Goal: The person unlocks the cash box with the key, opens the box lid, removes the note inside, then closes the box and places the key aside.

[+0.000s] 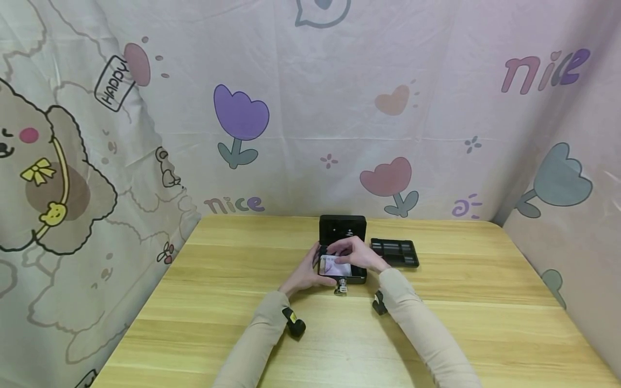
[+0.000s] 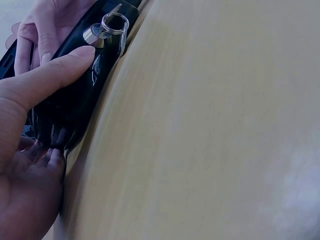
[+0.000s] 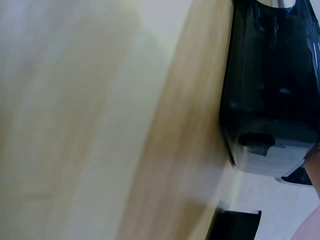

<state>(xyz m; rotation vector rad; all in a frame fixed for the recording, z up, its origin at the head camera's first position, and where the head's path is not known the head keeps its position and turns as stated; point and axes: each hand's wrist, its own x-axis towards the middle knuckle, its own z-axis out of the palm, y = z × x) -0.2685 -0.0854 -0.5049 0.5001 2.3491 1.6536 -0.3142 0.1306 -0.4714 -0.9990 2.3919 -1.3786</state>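
A small black cash box (image 1: 342, 253) sits open at the middle of the wooden counter (image 1: 233, 302), its lid standing upright behind it and a key on a ring (image 2: 111, 26) hanging in the front lock. My left hand (image 1: 305, 272) cups the box's left front corner, thumb pressed along its front wall. My right hand (image 1: 358, 253) reaches over the open box, fingers curled, pinching a pale banknote (image 1: 333, 265) lying in it. Just to the box's right, on the counter, rests its black compartment tray (image 1: 395, 252). A cartoon-printed curtain (image 1: 310, 108) hangs behind the counter.
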